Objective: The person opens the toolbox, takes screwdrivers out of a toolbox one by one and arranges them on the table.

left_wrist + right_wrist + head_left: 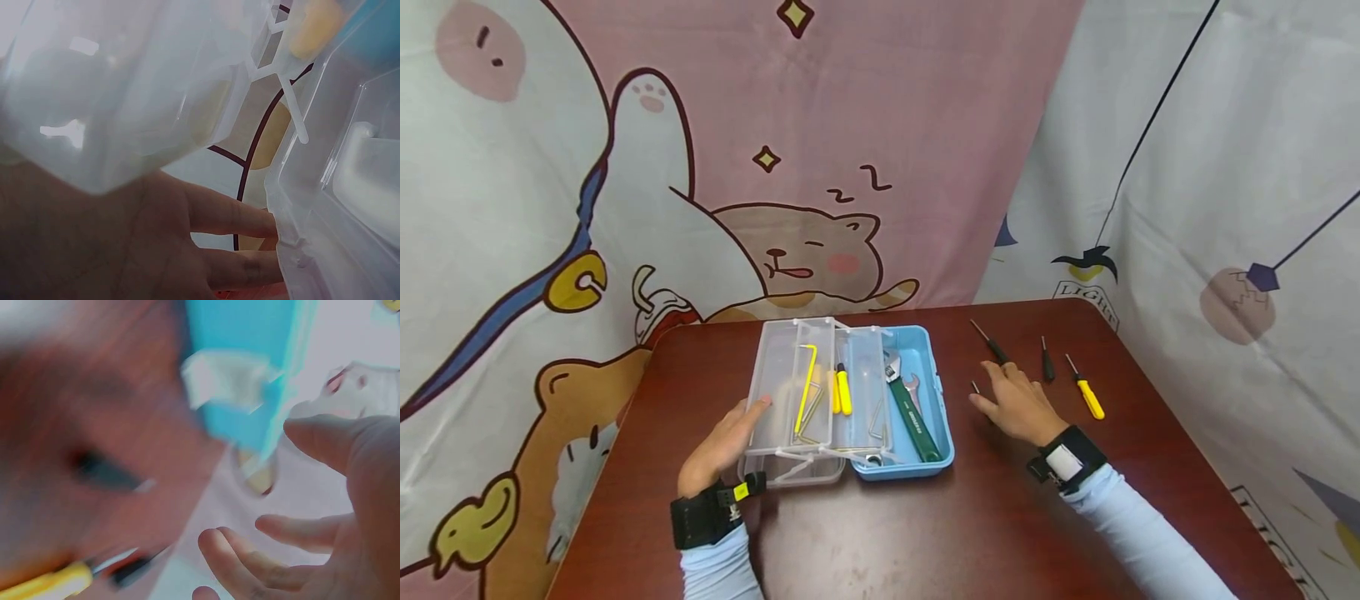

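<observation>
A toolbox with a light-blue base (943, 417) and clear cantilever trays (775, 367) stands unfolded on the table. My left hand (722, 442) rests at its left side, thumb over the tray edge; in the left wrist view straight fingers (231, 212) touch another clear plastic part. My right hand (1018, 404) hovers over the table right of the box, fingers spread, holding nothing visible. Close to it lie a long dark screwdriver (992, 343), a short black-handled screwdriver (1047, 362) and a yellow-handled screwdriver (1088, 396). A thin metal tip (975, 387) shows beside the thumb, its handle hidden.
In the base lie a green-handled adjustable wrench (916, 425) and a small wrench (913, 388). The trays hold a yellow hex key (807, 387), metal hex keys and yellow-handled tools (844, 392). A printed cloth (955, 150) hangs behind the brown table (970, 533).
</observation>
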A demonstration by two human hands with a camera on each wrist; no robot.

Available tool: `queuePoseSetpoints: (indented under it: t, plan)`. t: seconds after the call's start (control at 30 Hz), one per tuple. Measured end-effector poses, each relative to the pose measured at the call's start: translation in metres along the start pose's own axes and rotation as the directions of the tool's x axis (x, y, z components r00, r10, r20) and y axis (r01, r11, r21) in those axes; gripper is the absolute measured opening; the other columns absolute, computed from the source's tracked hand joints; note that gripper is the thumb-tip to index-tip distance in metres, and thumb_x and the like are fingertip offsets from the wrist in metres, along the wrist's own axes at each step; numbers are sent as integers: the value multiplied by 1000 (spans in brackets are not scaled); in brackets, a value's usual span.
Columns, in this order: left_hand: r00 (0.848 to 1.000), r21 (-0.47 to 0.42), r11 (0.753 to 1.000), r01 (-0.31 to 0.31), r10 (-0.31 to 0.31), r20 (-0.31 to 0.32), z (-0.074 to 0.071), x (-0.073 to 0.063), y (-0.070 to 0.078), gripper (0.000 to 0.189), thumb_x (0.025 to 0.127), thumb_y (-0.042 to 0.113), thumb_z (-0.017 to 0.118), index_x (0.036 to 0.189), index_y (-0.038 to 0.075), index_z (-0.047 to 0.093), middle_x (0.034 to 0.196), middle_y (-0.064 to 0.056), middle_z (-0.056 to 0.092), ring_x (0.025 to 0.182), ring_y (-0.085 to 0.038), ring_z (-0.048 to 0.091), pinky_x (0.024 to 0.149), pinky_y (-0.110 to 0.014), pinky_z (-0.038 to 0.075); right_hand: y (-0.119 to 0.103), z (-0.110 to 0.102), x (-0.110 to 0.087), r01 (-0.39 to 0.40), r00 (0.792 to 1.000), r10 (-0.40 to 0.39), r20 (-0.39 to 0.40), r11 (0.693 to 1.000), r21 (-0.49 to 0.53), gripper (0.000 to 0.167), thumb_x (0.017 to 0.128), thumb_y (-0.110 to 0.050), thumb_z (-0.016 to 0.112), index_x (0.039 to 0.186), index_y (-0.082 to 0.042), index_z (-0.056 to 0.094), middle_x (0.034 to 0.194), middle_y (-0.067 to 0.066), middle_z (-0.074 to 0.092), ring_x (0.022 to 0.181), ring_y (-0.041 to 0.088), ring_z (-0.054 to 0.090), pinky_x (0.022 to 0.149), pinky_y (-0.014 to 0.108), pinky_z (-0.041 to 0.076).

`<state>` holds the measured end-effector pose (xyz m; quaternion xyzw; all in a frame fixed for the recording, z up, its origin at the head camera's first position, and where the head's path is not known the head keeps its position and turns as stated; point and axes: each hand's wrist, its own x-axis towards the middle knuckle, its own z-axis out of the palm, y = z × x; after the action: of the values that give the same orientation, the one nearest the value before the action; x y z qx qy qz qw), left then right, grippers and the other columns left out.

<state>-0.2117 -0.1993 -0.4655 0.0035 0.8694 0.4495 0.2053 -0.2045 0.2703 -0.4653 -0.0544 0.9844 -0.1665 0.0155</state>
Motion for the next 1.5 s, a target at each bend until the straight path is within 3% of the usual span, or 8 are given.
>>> queuePoseSetpoints:
  t: [0.1, 0.3, 0.53, 0.67, 0.83, 1.0, 1.2, 1.5]
  plan:
    - [1000, -17, 1000, 22, -22, 4, 0, 0, -1, 90, 109, 66, 31, 165, -4, 18, 164, -31, 34, 142, -46, 43, 116, -71, 38, -29, -5, 6, 42, 999, -42, -4, 999, 35, 80, 102, -40, 69, 161, 0, 33, 149, 32, 51, 133, 48, 54, 106, 74, 44]
    - [1000, -18, 1000, 11, -11, 0, 0, 1, 0, 87, 110, 64, 32, 164, -4, 20, 159, -31, 40, 136, -45, 49, 112, -69, 43, -90, -11, 24, 158, 987, -160, 30, 984, 77, 89, 100, -43, 72, 164, -1, 27, 145, 26, 55, 123, 36, 58, 103, 59, 53]
    - [999, -24, 999, 47, -46, 17, -1, -1, -1, 96, 107, 69, 31, 165, -5, 14, 165, -31, 31, 143, -47, 40, 117, -73, 34, -149, -7, 45, 267, 955, -278, 105, 958, 103, 90, 100, -41, 73, 164, 3, 27, 159, 31, 44, 142, 42, 52, 114, 56, 49]
    - [1000, -26, 1000, 18, -18, 1, -1, 0, -2, 88, 109, 65, 33, 163, -3, 22, 157, -29, 42, 134, -42, 49, 112, -68, 43, -171, 2, 63, 287, 938, -291, 188, 957, 50, 85, 100, -41, 73, 160, 6, 35, 160, 31, 45, 147, 40, 48, 118, 52, 45]
    - [1000, -30, 999, 13, -13, -2, 1, 1, -3, 90, 108, 67, 33, 164, -3, 20, 160, -28, 39, 138, -44, 46, 113, -70, 41, -191, 13, 81, 263, 920, -246, 306, 965, -15, 67, 98, -46, 72, 144, 0, 57, 131, 16, 66, 113, 24, 62, 92, 42, 57]
    - [1000, -24, 999, 22, -22, -4, 0, 0, -2, 91, 108, 67, 32, 165, -2, 19, 163, -28, 36, 141, -45, 44, 115, -72, 38, -205, 16, 91, 276, 898, -247, 365, 961, -31, 34, 96, -37, 73, 114, -9, 68, 99, 7, 61, 88, 20, 57, 67, 34, 48]
    - [1000, -23, 1000, 5, -5, -3, 0, 0, 2, 85, 109, 63, 34, 163, -2, 22, 159, -30, 41, 134, -45, 51, 110, -71, 44, -211, 19, 99, 257, 910, -235, 341, 966, -22, 22, 99, -32, 72, 89, -13, 68, 86, 4, 60, 83, 20, 57, 61, 31, 47]
    - [1000, -20, 1000, 12, -12, -1, 0, -1, 0, 88, 109, 64, 33, 164, -3, 20, 161, -30, 39, 137, -45, 46, 114, -72, 39, -217, 21, 92, 258, 900, -222, 375, 965, -48, 14, 89, -13, 82, 91, -12, 68, 90, 7, 65, 84, 21, 60, 63, 30, 50]
